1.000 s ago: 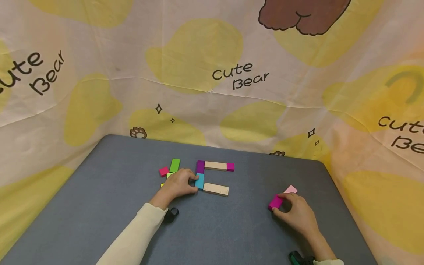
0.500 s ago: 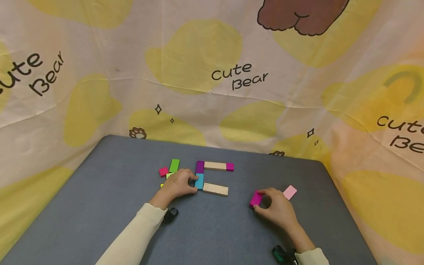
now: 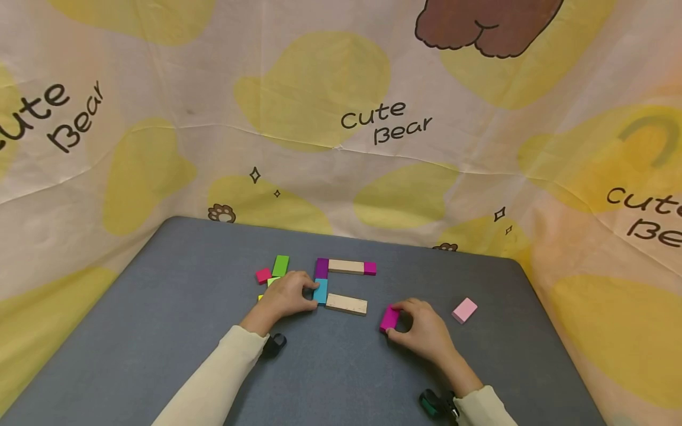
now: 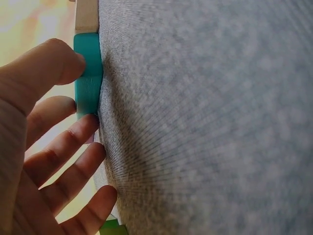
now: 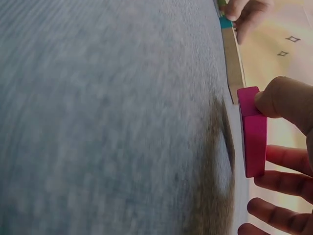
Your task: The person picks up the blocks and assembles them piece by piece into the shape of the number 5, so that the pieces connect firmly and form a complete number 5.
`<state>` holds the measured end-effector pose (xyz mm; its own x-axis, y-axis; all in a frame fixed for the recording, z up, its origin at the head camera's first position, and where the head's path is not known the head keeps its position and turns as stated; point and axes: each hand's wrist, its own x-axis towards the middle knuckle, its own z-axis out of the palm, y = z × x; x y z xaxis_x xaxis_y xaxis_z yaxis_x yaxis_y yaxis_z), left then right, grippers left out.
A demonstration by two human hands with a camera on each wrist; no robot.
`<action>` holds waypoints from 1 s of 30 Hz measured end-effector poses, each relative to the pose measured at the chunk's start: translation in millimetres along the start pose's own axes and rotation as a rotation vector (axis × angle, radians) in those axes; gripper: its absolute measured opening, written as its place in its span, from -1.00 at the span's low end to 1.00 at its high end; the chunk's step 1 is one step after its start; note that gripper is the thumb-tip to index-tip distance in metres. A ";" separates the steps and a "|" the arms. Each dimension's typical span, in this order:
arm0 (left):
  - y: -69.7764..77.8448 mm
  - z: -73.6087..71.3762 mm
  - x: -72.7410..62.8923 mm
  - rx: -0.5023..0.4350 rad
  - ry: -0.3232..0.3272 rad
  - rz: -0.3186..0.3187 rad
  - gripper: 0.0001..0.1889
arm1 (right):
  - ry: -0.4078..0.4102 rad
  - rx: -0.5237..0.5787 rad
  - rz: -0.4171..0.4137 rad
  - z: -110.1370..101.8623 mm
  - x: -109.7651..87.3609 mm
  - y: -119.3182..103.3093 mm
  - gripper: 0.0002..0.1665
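My left hand (image 3: 288, 294) pinches a blue block (image 3: 321, 291) by thumb and index finger; in the left wrist view this block (image 4: 88, 88) looks teal. A purple block (image 3: 322, 268) lies at its far end. From the blue block's near end a plain wooden block (image 3: 346, 304) runs right. A second wooden block (image 3: 346, 267) runs right from the purple one, tipped by a small magenta block (image 3: 370, 268). My right hand (image 3: 425, 331) grips a magenta block (image 3: 389, 319) between thumb and fingers, right of the nearer wooden block. The right wrist view shows that magenta block (image 5: 254, 134) over the cloth.
Left of the left hand lie a green block (image 3: 281, 265), a red block (image 3: 263, 276) and a partly hidden lime block (image 3: 273, 281). A pink block (image 3: 465, 310) lies at the right. Behind the grey tabletop (image 3: 213, 378) hangs a patterned curtain (image 3: 303, 89).
My right hand has carried the magenta block left, away from the pink block and towards the nearer wooden block. The left hand has stayed on the blue block.
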<state>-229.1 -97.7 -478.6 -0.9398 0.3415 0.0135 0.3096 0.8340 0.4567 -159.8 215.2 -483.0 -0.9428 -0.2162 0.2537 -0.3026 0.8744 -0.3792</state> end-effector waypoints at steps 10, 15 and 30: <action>-0.8 0.0 0.0 -0.003 0.000 0.002 -0.54 | -0.031 0.017 -0.031 7.9 8.1 -12.6 -0.46; -1.4 0.7 0.8 -0.005 0.002 0.004 -0.55 | -0.043 0.016 -0.046 11.9 11.1 -16.5 -0.45; -3.6 1.6 1.3 -0.007 0.016 0.020 -0.56 | -0.077 0.003 -0.052 13.7 13.3 -21.3 -0.47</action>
<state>-231.3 -99.5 -481.6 -0.9356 0.3510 0.0371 0.3275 0.8241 0.4622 -167.8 187.7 -483.8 -0.9336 -0.2946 0.2040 -0.3521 0.8600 -0.3695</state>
